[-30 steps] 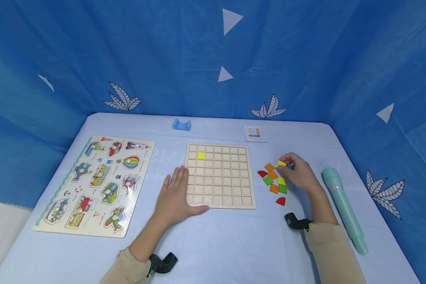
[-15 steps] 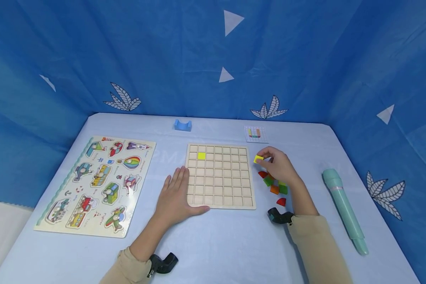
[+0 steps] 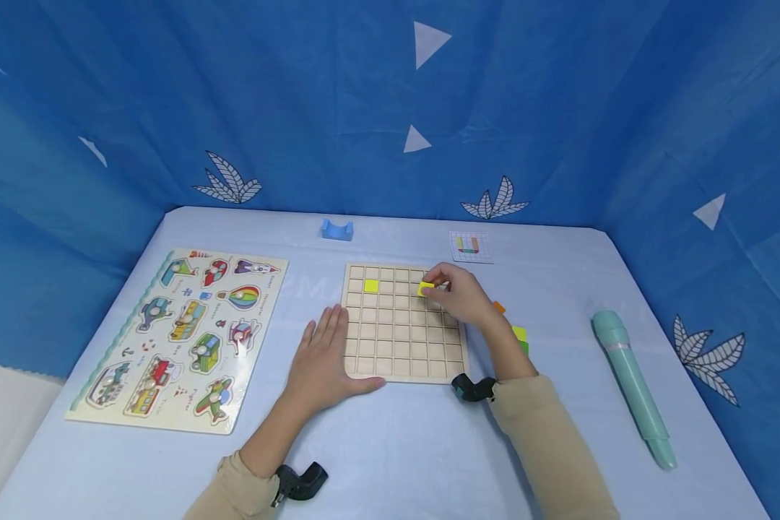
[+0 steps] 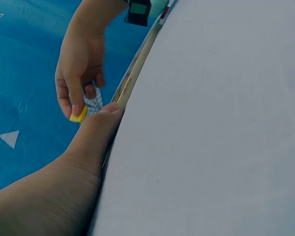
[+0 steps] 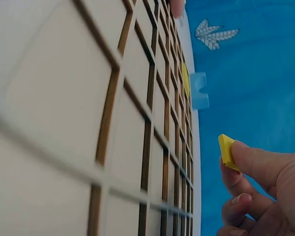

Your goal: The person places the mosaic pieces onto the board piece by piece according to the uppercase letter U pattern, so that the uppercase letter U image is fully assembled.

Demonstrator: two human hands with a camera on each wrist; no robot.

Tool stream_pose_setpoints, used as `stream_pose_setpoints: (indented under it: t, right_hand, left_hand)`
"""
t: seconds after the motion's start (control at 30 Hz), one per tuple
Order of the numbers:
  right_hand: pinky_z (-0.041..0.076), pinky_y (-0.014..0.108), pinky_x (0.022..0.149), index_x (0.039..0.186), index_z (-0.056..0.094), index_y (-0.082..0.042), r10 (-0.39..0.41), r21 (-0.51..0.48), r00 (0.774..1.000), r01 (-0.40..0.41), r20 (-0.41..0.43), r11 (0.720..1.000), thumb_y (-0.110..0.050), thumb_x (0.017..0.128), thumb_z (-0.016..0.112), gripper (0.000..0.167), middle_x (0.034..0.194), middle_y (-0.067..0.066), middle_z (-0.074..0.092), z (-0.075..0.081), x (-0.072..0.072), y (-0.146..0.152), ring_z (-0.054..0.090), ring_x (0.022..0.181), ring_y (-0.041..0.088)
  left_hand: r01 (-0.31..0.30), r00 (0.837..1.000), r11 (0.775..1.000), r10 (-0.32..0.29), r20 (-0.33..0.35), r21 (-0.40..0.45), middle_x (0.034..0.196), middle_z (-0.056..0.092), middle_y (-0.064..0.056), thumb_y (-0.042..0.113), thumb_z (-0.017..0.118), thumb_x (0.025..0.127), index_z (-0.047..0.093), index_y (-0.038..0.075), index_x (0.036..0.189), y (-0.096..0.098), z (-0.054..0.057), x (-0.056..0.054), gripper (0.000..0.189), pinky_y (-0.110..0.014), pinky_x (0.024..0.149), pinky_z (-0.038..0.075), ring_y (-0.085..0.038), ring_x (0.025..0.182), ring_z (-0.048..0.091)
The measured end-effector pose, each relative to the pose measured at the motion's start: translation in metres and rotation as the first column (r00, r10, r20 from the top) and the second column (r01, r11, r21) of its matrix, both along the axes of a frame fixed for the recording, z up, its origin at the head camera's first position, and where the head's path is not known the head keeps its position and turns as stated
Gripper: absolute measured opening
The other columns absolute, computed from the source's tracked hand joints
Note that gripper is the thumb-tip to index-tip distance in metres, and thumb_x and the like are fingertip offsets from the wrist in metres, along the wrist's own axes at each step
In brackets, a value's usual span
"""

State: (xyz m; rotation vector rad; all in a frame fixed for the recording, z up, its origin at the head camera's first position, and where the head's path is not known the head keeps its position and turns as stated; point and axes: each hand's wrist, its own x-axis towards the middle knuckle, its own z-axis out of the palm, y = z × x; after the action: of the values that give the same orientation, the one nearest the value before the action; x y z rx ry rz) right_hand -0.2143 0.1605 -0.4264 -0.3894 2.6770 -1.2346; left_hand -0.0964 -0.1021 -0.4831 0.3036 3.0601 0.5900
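Observation:
A wooden grid board lies mid-table, with one yellow square tile seated in a cell near its upper left. My right hand pinches a second yellow tile between thumb and fingers, held above the board's upper right part. Flat along the board's left side rests my left hand, fingers straight and thumb stretched along the near edge. In the left wrist view the left thumb touches the board's edge. Loose tiles right of the board are mostly hidden by the right forearm.
A picture puzzle board lies at the left. Behind the grid board are a small blue holder and a pattern card. A green tube lies at the right; blue cloth stands behind the table.
My right hand has lifted a yellow tile from the loose pile and carried it left over the grid board. The left hand has stayed at the board's edge.

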Motion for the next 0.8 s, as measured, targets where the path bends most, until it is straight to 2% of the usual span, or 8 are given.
stream_pose_setpoints:
  t: [0.33, 0.63, 0.8]
  right_hand:
    - [0.051, 0.032, 0.068, 0.106, 0.065, -0.016, 0.040, -0.014, 0.999, -0.040, 0.034, 0.999, -0.023, 0.094, 0.070, 0.015, 0.103, 0.002, 0.066, -0.001, -0.002, -0.038, 0.058, 0.081, 0.021]
    - [0.052, 0.032, 0.070, 0.104, 0.066, -0.016, 0.067, 0.002, 0.997, -0.067, 0.037, 0.998, -0.021, 0.093, 0.071, 0.014, 0.101, 0.001, 0.066, -0.004, 0.000, -0.067, 0.061, 0.087, 0.019]
    - [0.051, 0.035, 0.081, 0.104, 0.066, -0.017, 0.061, 0.039, 0.998, -0.062, 0.026, 0.997, -0.022, 0.092, 0.071, 0.013, 0.100, -0.001, 0.067, -0.006, 0.001, -0.078, 0.062, 0.094, 0.018]
  left_hand:
    - [0.007, 1.000, 1.000, -0.007, 0.011, -0.012, 0.167, 0.010, -0.013, 0.093, 0.056, 0.062, 0.012, 0.002, 0.159, -0.001, 0.000, -0.001, 0.140, -0.049, 0.126, 0.009, -0.027, 0.157, 0.005]
    - [0.015, 1.000, 1.000, -0.015, 0.023, 0.000, 0.168, 0.009, -0.013, 0.093, 0.057, 0.061, 0.012, 0.001, 0.158, -0.003, 0.000, -0.001, 0.141, -0.048, 0.126, 0.009, -0.027, 0.157, 0.005]
    - [0.017, 1.000, 1.000, -0.017, 0.018, 0.002, 0.167, 0.009, -0.013, 0.092, 0.058, 0.062, 0.012, 0.001, 0.158, -0.003, 0.000, -0.001, 0.141, -0.048, 0.126, 0.009, -0.027, 0.157, 0.005]
